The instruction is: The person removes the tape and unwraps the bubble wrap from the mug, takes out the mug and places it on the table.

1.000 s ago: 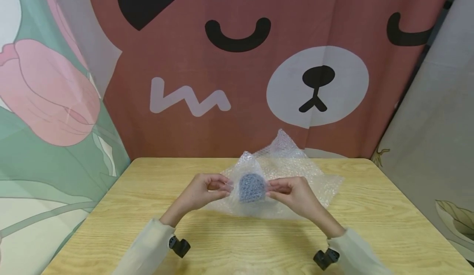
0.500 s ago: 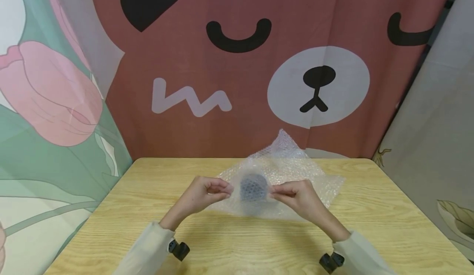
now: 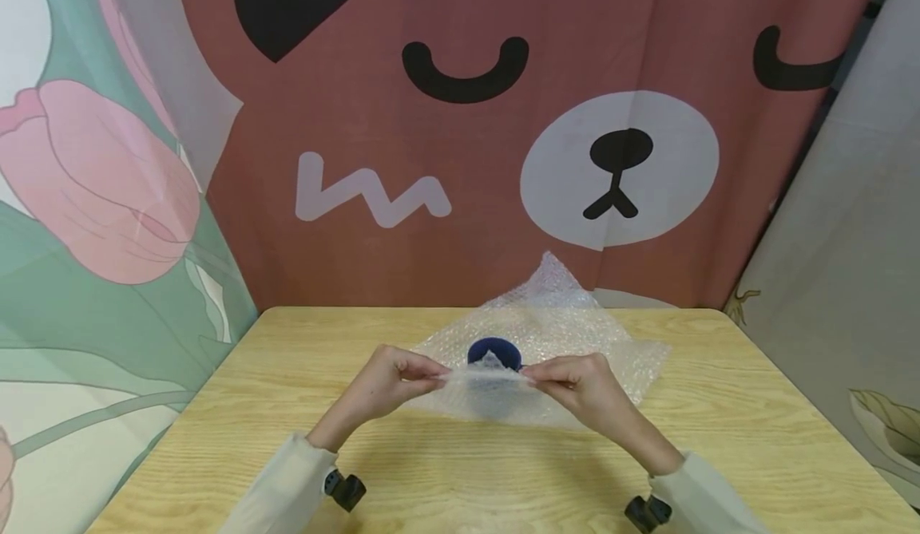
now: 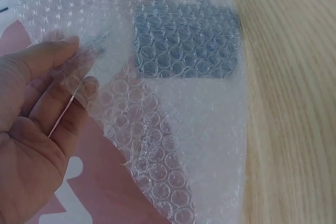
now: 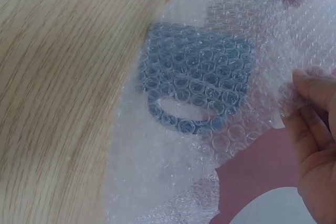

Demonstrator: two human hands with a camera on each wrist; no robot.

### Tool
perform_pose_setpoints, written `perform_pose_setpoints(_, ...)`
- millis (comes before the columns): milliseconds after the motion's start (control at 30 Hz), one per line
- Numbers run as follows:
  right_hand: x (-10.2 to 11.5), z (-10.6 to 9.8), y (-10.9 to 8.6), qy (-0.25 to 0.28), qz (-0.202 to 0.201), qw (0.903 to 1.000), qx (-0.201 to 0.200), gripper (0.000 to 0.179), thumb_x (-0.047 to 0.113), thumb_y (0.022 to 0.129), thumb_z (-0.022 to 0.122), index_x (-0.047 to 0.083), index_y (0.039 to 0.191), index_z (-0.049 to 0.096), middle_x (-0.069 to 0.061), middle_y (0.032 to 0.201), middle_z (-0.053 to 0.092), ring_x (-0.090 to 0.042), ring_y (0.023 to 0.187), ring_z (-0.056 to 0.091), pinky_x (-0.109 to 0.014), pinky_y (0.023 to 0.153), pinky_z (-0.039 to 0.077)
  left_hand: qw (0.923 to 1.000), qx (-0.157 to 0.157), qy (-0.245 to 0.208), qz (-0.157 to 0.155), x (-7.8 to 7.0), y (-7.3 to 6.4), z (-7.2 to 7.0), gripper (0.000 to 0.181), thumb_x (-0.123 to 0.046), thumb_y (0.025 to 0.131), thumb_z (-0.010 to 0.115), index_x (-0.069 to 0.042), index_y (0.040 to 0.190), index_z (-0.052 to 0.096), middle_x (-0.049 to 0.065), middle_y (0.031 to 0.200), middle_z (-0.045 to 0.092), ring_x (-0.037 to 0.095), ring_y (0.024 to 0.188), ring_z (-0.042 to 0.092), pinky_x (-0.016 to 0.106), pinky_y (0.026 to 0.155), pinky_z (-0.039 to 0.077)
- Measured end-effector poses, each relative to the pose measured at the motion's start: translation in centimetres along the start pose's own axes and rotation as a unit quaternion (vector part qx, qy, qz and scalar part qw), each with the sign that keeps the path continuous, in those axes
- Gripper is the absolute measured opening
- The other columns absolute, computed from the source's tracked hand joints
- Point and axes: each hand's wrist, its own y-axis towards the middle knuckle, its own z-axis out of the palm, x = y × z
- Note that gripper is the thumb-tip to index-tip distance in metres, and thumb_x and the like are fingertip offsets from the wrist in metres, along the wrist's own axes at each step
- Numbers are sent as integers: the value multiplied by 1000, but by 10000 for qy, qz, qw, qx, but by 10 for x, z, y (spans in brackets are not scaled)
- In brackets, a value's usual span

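A dark blue mug (image 3: 496, 350) stands on a sheet of bubble wrap (image 3: 568, 318) in the middle of the table. Its rim and inside show in the head view, while a raised flap of the wrap covers its near side. Through that flap, the mug's handle (image 5: 186, 125) shows in the right wrist view. My left hand (image 3: 402, 374) pinches the flap's edge left of the mug, thumb against fingers. On the other side, my right hand (image 3: 575, 378) pinches the same edge. Between both hands the edge is stretched, with a crumpled tip lying over the mug's opening.
The wooden table (image 3: 345, 454) has its far edge against a brown bear-print curtain (image 3: 345, 270). One corner of the wrap rises at that edge. Floral curtains (image 3: 101, 183) hang along the left and right sides.
The flap that screened the whole mug has come down toward me, uncovering the rim and inside. Its tip folded over. Both hands stay almost in place, the right shifting slightly rightward.
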Motion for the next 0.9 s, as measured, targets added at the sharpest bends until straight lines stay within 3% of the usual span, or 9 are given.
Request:
perform_pose_setpoints(433,6,-6,-5,129,-493,9968,615,32,-13,70,78,6,96,78,-2,96,73,-15,85,70,-19,72,54,9991,400,81,97,-5,-12,-1,16,0,86,72,-4,100,77,3,98,73,12,87,69,27,72,56)
perform_pose_setpoints(600,10,-7,-9,254,-768,9928,886,13,6,88,71,5,99,77,-3,97,73,-14,87,70,-20,73,54,9975,568,287,303,-8,-19,1,16,1,86,71,-4,100,77,1,99,73,12,92,68,27,75,56)
perform_pose_setpoints(700,13,-6,-11,314,-981,9901,951,20,17,96,61,5,100,77,-4,98,73,-14,88,70,-19,73,54,9962,658,397,408,-10,-23,2,16,1,86,72,-5,99,78,0,98,73,11,92,68,26,74,56)
perform_pose_setpoints(900,20,-5,-16,218,-1435,9833,1097,24,18,100,55,6,99,76,-4,98,73,-14,89,70,-20,76,54,9936,904,503,444,-13,-33,4,17,3,85,71,-6,98,78,-2,98,73,11,90,68,25,72,56)
